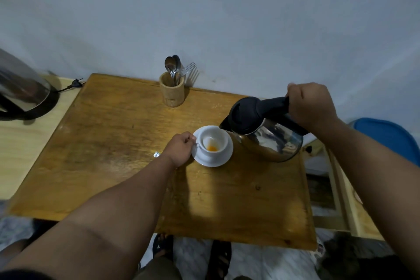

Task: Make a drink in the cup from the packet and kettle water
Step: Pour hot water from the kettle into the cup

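Right hand [310,107] grips tilted steel kettle [266,132] handle, spout at 2 o'clock over white ceramic cup [212,142] with orange powder, left hand [180,149] pinching cup handle: pour slowly, centred.

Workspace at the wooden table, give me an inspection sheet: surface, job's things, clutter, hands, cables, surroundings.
Surface: wooden table, worn and stained, against a pale wall.
Job's things: white cup on a saucer, orange powder in the cup's bottom; steel kettle tilted, its spout at the cup's rim; no stream of water visible.
Clutter: small torn packet piece beside the left wrist; wooden holder with spoons and a fork.
Hands: left hand pinches the cup's handle; right hand grips the kettle's black handle.
Cables: black plug and cord at the table's far left edge.
Surroundings: a second kettle on a lighter surface at left; blue lid at right.
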